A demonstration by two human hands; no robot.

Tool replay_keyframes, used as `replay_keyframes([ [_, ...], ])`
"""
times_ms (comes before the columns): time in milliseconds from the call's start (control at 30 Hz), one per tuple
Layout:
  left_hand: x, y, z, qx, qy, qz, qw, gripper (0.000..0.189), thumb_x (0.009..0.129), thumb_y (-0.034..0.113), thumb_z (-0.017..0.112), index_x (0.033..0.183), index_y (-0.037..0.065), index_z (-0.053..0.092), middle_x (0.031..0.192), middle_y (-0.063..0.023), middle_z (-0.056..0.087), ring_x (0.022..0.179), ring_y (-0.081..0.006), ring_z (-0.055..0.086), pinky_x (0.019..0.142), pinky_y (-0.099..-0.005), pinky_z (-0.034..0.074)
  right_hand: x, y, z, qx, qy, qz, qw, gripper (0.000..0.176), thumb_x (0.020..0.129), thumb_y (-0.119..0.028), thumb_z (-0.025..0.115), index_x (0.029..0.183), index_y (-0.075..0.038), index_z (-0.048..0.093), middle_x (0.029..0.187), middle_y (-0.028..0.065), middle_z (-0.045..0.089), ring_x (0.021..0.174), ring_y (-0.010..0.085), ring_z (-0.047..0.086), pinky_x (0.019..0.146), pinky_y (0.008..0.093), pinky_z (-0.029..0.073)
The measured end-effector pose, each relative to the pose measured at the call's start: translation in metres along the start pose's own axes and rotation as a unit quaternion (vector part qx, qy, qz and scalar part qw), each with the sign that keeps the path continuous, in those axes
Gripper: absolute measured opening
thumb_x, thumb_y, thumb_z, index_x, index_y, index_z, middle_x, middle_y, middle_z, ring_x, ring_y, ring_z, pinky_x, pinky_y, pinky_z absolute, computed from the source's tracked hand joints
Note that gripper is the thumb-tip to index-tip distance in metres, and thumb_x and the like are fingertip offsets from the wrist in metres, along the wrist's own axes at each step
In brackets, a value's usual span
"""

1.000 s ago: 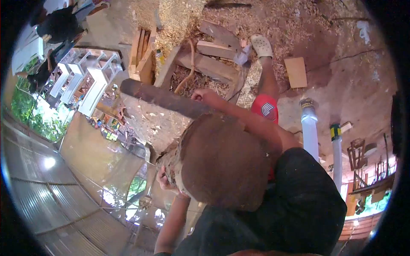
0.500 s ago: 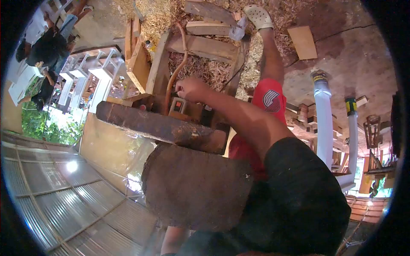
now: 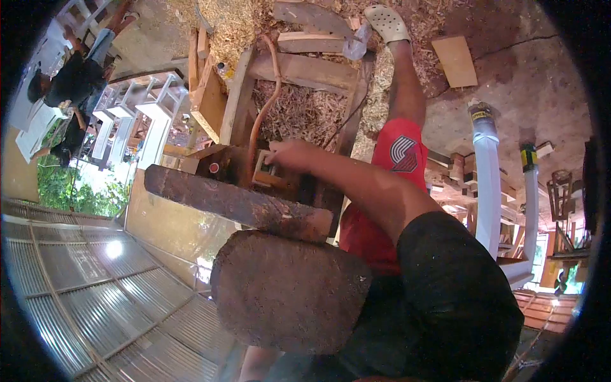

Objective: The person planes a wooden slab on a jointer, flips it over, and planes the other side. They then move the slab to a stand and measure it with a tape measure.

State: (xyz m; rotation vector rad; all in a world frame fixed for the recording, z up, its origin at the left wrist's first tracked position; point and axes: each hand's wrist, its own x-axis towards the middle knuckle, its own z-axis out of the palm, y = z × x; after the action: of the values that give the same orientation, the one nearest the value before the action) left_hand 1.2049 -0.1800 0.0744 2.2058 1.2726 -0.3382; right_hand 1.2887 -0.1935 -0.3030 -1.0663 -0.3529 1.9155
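Right hand (image 3: pixel 286 155): just above the log (image 3: pixel 235 198); your fingers are curled, tips on the switch box (image 3: pixel 263 170), can't tell if they grip it.
Left hand: hidden behind the wood block (image 3: pixel 293 296) under the log; fingers can't tell.
Switch box: just above the log, touching the orange hose (image 3: pixel 259 118).
Sawdust (image 3: pixel 299 111): well above the log.

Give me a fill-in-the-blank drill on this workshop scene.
1. The switch box is touched by the person's right ____.
2. The person's shorts are ____.
3. The person's clog is ____.
4. The shirt sleeve is ____.
Missing words: hand, red, white, black.
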Motion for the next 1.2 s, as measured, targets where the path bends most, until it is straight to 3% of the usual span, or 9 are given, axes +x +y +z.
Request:
replay_keyframes([
  [33, -0.001, -0.001, 0.001, -0.001, 0.002, 0.001, 1.000, 0.081, 0.093, 0.063, 0.059, 0.141, 0.002, 0.037, 0.135, -0.0228, 0.047, 0.128, -0.0367, 0.049, 0.108, -0.0535, 0.040, -0.003, -0.002, 0.001, 0.005, 0.016, -0.003, 1.000, 0.049, 0.095, -0.055, 0.065, 0.113, -0.009, 0.065, 0.107, 0.0234, 0.071, 0.104, 0.0426, 0.068, 0.088, 0.0505, 0.054],
  [200, -0.003, -0.006, 0.005, -0.011, 0.009, 0.001, 1.000, 0.082, 0.092, 0.063, 0.060, 0.141, 0.002, 0.037, 0.135, -0.0225, 0.047, 0.127, -0.0361, 0.049, 0.107, -0.0530, 0.041, -0.011, -0.015, -0.010, -0.081, 0.006, -0.040, 0.996, 0.047, 0.096, -0.052, 0.065, 0.121, -0.012, 0.063, 0.112, 0.0218, 0.070, 0.110, 0.0436, 0.067, 0.091, 0.0519, 0.053],
  [333, -0.008, -0.014, 0.006, -0.020, 0.017, -0.001, 1.000, 0.083, 0.092, 0.064, 0.060, 0.141, 0.001, 0.037, 0.134, -0.0222, 0.048, 0.127, -0.0356, 0.049, 0.107, -0.0526, 0.041, -0.003, -0.003, -0.001, -0.077, -0.011, 0.008, 0.997, 0.031, 0.089, -0.019, 0.073, 0.118, -0.012, 0.064, 0.112, 0.0167, 0.069, 0.110, 0.0411, 0.068, 0.086, 0.0515, 0.057],
  [533, -0.009, -0.026, 0.007, -0.033, 0.021, 0.010, 0.999, 0.085, 0.091, 0.064, 0.062, 0.141, 0.001, 0.038, 0.133, -0.0217, 0.049, 0.126, -0.0349, 0.049, 0.106, -0.0519, 0.042, 0.003, -0.028, 0.014, -0.333, 0.019, -0.205, 0.920, 0.022, 0.096, -0.029, 0.065, 0.105, -0.012, 0.073, 0.111, 0.0140, 0.071, 0.106, 0.0355, 0.070, 0.086, 0.0500, 0.057],
  [633, -0.008, -0.034, 0.005, -0.043, 0.019, 0.024, 0.999, 0.085, 0.090, 0.065, 0.062, 0.141, 0.000, 0.038, 0.132, -0.0215, 0.049, 0.126, -0.0346, 0.050, 0.105, -0.0516, 0.043, 0.030, -0.017, 0.026, -0.220, -0.033, -0.091, 0.971, 0.021, 0.095, -0.027, 0.064, 0.107, -0.015, 0.075, 0.111, 0.0098, 0.068, 0.108, 0.0361, 0.068, 0.084, 0.0485, 0.058],
  [700, -0.010, -0.039, 0.005, -0.047, 0.019, 0.024, 0.998, 0.086, 0.090, 0.065, 0.063, 0.141, 0.000, 0.038, 0.132, -0.0213, 0.049, 0.126, -0.0344, 0.050, 0.105, -0.0514, 0.043, 0.027, -0.011, 0.027, -0.197, 0.013, -0.072, 0.978, 0.028, 0.090, -0.021, 0.069, 0.117, -0.013, 0.072, 0.118, 0.0163, 0.069, 0.116, 0.0381, 0.067, 0.092, 0.0483, 0.056],
  [1033, -0.010, -0.073, 0.004, -0.077, 0.018, 0.033, 0.996, 0.089, 0.089, 0.066, 0.064, 0.141, -0.001, 0.038, 0.130, -0.0206, 0.050, 0.125, -0.0332, 0.050, 0.103, -0.0503, 0.044, -0.028, -0.015, -0.026, -0.149, 0.054, -0.073, 0.985, 0.035, 0.094, -0.019, 0.058, 0.123, -0.007, 0.071, 0.124, 0.0199, 0.068, 0.113, 0.0402, 0.068, 0.098, 0.0497, 0.054],
  [1100, -0.014, -0.090, 0.005, -0.093, 0.021, 0.019, 0.995, 0.089, 0.089, 0.066, 0.065, 0.141, -0.001, 0.038, 0.129, -0.0204, 0.051, 0.125, -0.0330, 0.050, 0.103, -0.0501, 0.044, -0.075, -0.026, -0.066, -0.182, 0.148, 0.017, 0.972, 0.035, 0.092, -0.018, 0.059, 0.123, -0.010, 0.073, 0.122, 0.0195, 0.069, 0.112, 0.0389, 0.069, 0.098, 0.0513, 0.053],
  [1200, -0.022, -0.148, 0.004, -0.167, 0.023, -0.057, 0.984, 0.090, 0.088, 0.067, 0.065, 0.140, -0.001, 0.038, 0.129, -0.0202, 0.051, 0.124, -0.0326, 0.051, 0.102, -0.0497, 0.045, -0.133, -0.004, -0.124, -0.264, 0.292, 0.031, 0.919, 0.031, 0.093, -0.019, 0.058, 0.117, -0.008, 0.074, 0.114, 0.0197, 0.072, 0.112, 0.0387, 0.070, 0.095, 0.0552, 0.055],
])
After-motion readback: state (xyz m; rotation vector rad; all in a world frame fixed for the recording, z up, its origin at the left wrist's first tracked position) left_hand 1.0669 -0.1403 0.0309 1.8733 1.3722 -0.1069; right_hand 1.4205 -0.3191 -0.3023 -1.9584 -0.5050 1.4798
